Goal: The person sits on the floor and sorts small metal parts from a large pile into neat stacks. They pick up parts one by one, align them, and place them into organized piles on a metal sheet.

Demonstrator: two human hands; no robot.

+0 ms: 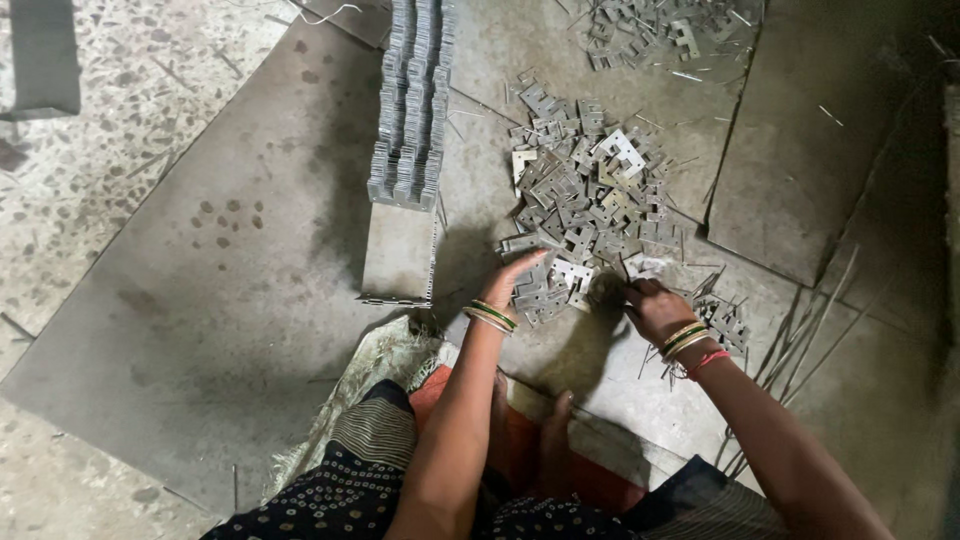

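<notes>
Knees in dark cloth [340, 490] sit nearest; left hand [515, 280] lies flat, fingers loose, on the pile of metal pieces [585, 200] mid-sheet; right hand [655, 305] pinches one small piece; best to pick single pieces, keeping clear of sharp edges.

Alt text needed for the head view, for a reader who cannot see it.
A seated person's left hand and right hand reach into a loose heap of small notched metal plates on a grey floor sheet. Left of the heap, similar plates stand packed in neat rows; thin metal rods lie to the right.
</notes>
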